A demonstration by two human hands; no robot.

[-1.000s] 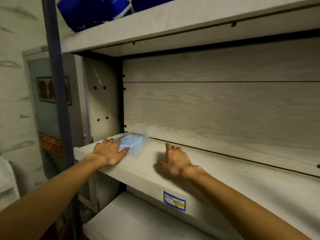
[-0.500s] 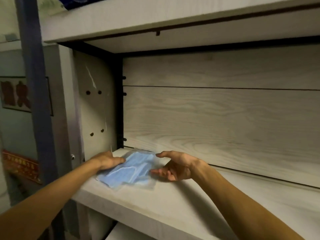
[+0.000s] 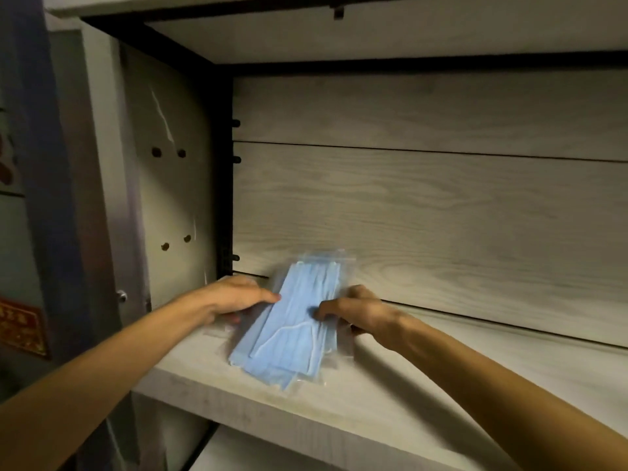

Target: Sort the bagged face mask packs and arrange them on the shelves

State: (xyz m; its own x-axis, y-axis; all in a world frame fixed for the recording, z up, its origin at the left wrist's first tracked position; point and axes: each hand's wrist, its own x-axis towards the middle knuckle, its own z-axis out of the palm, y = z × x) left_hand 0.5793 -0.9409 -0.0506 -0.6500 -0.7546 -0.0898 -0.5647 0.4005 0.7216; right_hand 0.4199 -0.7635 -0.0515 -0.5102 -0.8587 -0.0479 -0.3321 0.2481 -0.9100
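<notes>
Both my hands, left (image 3: 238, 297) and right (image 3: 353, 311), pinch the bagged mask pack (image 3: 289, 321) between them; the slick plastic could slip toward the shelf (image 3: 339, 413) edge.

We see a pack of pale blue face masks (image 3: 292, 321) with white ear loops, sealed in a clear bag. The shelf (image 3: 390, 402) beneath it is light grey with a faint wood grain, and the back panel (image 3: 424, 205) carries the same grey grain in wavy lines. The side panel (image 3: 170, 198) is plain off-white with dark round holes. The frame (image 3: 224, 164) is black. At far left sits a red sign (image 3: 22, 329) edged in gold.
</notes>
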